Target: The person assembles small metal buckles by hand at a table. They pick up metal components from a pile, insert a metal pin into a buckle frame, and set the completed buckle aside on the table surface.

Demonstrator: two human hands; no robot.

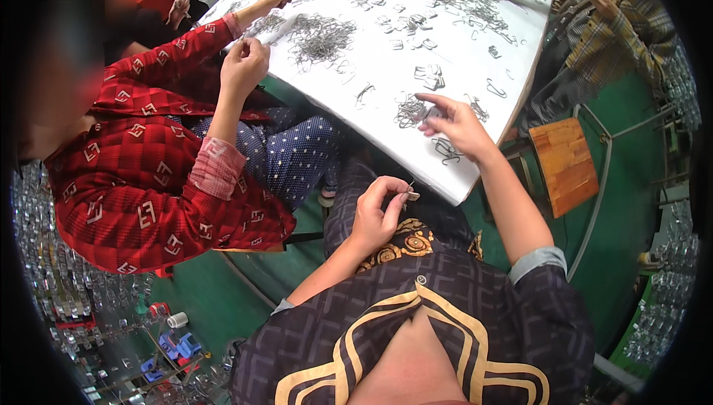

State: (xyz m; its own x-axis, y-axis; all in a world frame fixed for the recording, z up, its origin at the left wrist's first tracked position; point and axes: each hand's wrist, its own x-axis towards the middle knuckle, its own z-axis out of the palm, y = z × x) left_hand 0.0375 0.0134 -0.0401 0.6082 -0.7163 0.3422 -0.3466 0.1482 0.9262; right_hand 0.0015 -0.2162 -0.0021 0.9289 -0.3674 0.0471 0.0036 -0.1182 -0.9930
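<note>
My left hand (377, 214) is closed in a pinch above my lap, just off the table's near corner. Between its thumb and fingertips is a small pale metal clip (414, 196), with a thin dark end sticking up. Over the table corner reaches my right hand (459, 129), its index finger stretched out and apart from the thumb. I make out nothing held in it. Under and beside its fingers lies a small heap of bent wire hooks (408, 111). More dark wire hooks (445, 151) lie nearer the corner, below that hand.
Loose hooks and metal clips (428, 76) cover much of the white table (379, 126), with a larger wire heap (319, 40) farther left. A person in a red patterned shirt (141, 182) works at my left. Another in checked sleeves sits far right, near a wooden stool (563, 166).
</note>
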